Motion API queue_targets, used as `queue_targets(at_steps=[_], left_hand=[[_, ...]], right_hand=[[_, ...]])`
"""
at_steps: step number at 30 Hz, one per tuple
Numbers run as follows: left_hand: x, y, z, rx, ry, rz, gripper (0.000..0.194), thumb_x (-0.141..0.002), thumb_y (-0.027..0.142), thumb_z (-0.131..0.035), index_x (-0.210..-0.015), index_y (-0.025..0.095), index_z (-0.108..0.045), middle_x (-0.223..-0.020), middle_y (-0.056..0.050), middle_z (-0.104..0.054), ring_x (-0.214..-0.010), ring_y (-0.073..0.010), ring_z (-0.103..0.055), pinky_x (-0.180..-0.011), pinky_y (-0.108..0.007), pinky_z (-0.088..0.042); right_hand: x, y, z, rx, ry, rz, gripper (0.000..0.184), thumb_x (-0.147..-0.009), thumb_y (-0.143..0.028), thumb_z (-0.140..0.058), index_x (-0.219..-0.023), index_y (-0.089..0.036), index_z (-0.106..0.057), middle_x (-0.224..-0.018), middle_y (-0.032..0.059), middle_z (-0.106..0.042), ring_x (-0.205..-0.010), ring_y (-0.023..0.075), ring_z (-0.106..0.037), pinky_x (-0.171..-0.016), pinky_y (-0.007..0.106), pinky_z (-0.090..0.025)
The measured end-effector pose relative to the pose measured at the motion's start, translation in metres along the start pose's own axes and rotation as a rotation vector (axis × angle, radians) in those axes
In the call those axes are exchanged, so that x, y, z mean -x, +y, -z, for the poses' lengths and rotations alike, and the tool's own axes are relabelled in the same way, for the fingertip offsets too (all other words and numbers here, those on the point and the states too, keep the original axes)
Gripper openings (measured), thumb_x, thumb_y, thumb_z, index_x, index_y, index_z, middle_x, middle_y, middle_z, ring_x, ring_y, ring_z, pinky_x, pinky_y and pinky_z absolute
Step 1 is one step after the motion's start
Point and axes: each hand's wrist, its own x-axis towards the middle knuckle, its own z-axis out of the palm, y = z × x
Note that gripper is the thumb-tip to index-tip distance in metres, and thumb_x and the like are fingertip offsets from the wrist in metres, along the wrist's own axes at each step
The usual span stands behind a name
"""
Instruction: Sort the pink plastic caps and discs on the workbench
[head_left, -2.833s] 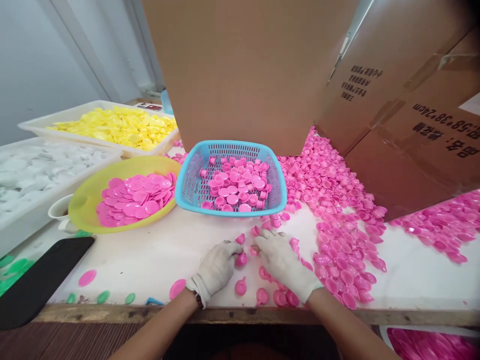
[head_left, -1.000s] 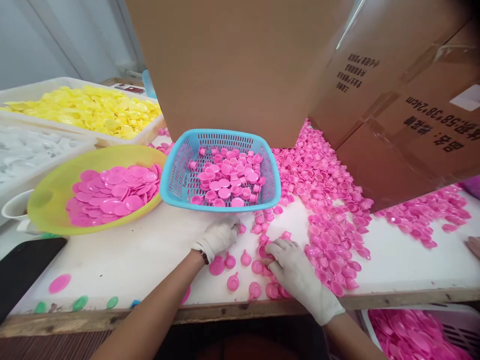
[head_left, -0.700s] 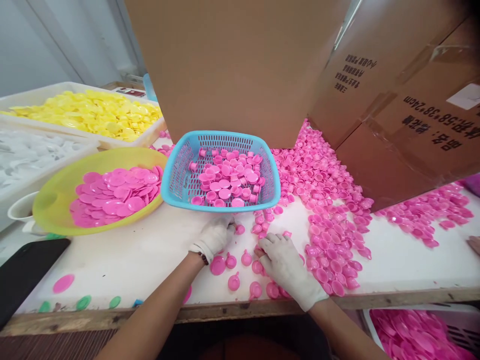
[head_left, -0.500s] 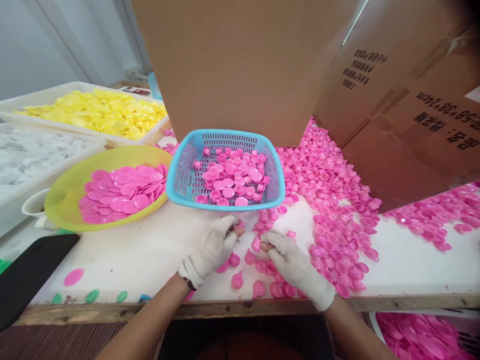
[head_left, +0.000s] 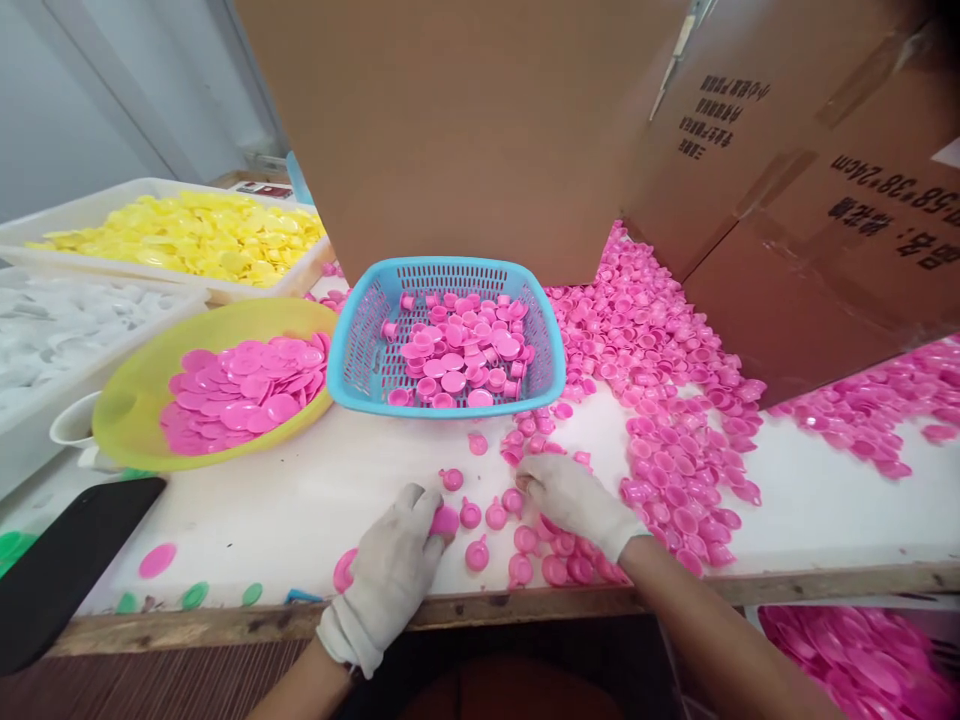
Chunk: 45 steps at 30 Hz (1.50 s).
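My left hand (head_left: 394, 560), in a white glove with bare fingertips, pinches a flat pink disc (head_left: 445, 520) just above the white table near its front edge. My right hand (head_left: 576, 498), gloved the same way, is palm down with its fingers curled together beside several small pink toy cups (head_left: 512, 500); its fingertips are partly hidden, so what they hold cannot be made out. Loose pink cups (head_left: 477, 553) with little handles lie between the two hands. Beyond them stands a blue basket (head_left: 447, 408) holding pink cup-and-disc pieces (head_left: 454, 362).
At left are a yellow bowl (head_left: 120, 420) of pink discs, trays of yellow pieces (head_left: 217, 235) and white pieces (head_left: 67, 320), and a black phone (head_left: 75, 560). Cardboard boxes (head_left: 465, 130) rise behind. A large heap of pink cups (head_left: 652, 340) spreads at right.
My left hand has moved back toward the table's front edge and now has a pink disc in its fingers. The right hand has shifted slightly up, away from the cup near its fingertips.
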Motion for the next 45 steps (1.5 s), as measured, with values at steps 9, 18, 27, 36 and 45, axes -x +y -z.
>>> queue_targets(at_steps=[9,18,27,36,45], left_hand=[[0.012,0.009,0.009,0.906,-0.256,0.214,0.015,-0.082,0.034,-0.049,-0.081,0.019,-0.046,-0.062,0.004,-0.052,-0.055,-0.0113,-0.053,-0.053,-0.023,-0.044],[0.003,0.026,-0.001,0.495,-0.196,0.085,0.009,-0.078,0.025,-0.048,-0.073,0.019,-0.05,-0.058,0.004,-0.049,-0.056,-0.0115,-0.046,-0.054,-0.023,-0.035],[-0.005,0.018,0.0,0.456,-0.351,0.122,0.016,-0.073,0.028,-0.054,-0.064,0.018,-0.047,-0.055,0.005,-0.044,-0.056,-0.0103,-0.039,-0.052,-0.022,-0.029],[-0.002,0.015,-0.003,0.526,-0.41,0.116,0.004,-0.071,0.019,-0.048,-0.071,0.018,-0.051,-0.062,0.004,-0.052,-0.059,-0.0108,-0.043,-0.054,-0.022,-0.03],[-0.015,0.016,0.003,0.582,-0.53,0.18,0.009,-0.071,0.026,-0.054,-0.073,0.017,-0.054,-0.064,0.003,-0.054,-0.061,-0.0116,-0.047,-0.054,-0.022,-0.033]], right_hand=[[0.049,-0.033,-0.022,-0.4,0.04,0.135,0.014,-0.086,-0.017,-0.042,-0.08,-0.019,-0.055,-0.074,-0.0023,-0.06,-0.069,0.0107,-0.055,-0.064,0.021,-0.038],[0.036,-0.039,-0.045,-0.621,-0.213,-0.125,0.013,-0.078,-0.014,-0.039,-0.078,-0.019,-0.051,-0.05,-0.0046,-0.05,-0.044,0.0091,-0.054,-0.039,0.015,-0.035],[0.026,-0.038,-0.039,-0.759,-0.428,-0.166,0.009,-0.081,-0.021,-0.047,-0.089,-0.02,-0.05,-0.05,-0.0062,-0.05,-0.04,0.008,-0.052,-0.036,0.014,-0.04],[0.026,-0.035,-0.04,-0.655,-0.444,-0.211,0.013,-0.083,-0.023,-0.042,-0.091,-0.022,-0.052,-0.045,-0.0061,-0.048,-0.035,0.008,-0.046,-0.034,0.014,-0.03],[0.018,-0.031,-0.044,-0.786,-0.513,-0.171,0.014,-0.079,-0.017,-0.043,-0.091,-0.022,-0.048,-0.062,-0.0049,-0.051,-0.039,0.0068,-0.052,-0.034,0.013,-0.036]])
